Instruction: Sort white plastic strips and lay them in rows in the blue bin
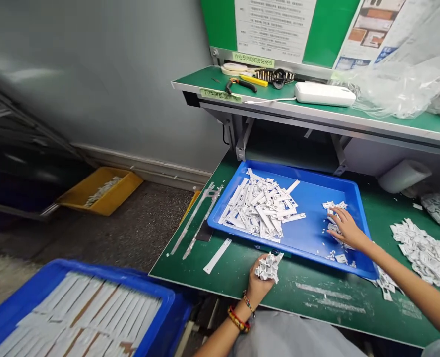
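My left hand (257, 288) is closed around a bunch of small white plastic pieces (269, 267), just in front of the blue tray (316, 198). My right hand (346, 230) reaches into the tray's right side with its fingers apart. Under and beside those fingers lie some small white plastic pieces (334, 204), partly hidden by the hand. A large heap of long white plastic strips (260, 206) fills the tray's left half. One more long white strip (217, 256) lies on the green table, left of my left hand.
Piles of small white pieces (424, 250) lie right of the tray. Above, a shelf (190, 77) holds pliers (241, 85), a yellow-handled tool (254, 80) and a white power strip (324, 94). At lower left stands a blue crate (169, 297) of packed white strips; a yellow bin (126, 186) sits on the floor.
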{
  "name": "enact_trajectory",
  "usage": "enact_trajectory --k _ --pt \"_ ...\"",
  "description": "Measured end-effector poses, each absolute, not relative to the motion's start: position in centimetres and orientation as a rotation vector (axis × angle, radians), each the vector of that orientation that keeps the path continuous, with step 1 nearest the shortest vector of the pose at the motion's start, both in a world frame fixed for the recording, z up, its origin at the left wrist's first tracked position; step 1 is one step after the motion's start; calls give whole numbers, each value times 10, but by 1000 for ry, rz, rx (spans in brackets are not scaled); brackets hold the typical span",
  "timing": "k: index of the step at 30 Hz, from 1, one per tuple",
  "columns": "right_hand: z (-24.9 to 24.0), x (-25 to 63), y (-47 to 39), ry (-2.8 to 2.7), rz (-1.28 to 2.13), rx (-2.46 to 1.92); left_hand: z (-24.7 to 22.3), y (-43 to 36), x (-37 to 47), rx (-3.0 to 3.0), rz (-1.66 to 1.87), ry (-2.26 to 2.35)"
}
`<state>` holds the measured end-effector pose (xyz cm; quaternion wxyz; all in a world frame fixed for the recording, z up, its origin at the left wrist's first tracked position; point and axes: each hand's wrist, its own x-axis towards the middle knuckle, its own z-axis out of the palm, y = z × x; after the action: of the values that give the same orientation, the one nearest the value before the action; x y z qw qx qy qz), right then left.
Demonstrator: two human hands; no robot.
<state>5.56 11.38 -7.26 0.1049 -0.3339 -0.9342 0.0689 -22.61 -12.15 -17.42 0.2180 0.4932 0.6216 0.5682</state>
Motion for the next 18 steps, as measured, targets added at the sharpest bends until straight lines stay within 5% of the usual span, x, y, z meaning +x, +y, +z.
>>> enact_trajectory --k 6,12,18 --pt "-64 -42 -26 -2530 1003 -520 -151 -125 -209 1606 1543 1735" --pt "-117 -96 -86 -1967 781 -708 -150 -126 -199 1649 1407 1812" --pt "-108 -86 -69 -2115 722 -220 -160 -128 -200 1676 1436 1809"
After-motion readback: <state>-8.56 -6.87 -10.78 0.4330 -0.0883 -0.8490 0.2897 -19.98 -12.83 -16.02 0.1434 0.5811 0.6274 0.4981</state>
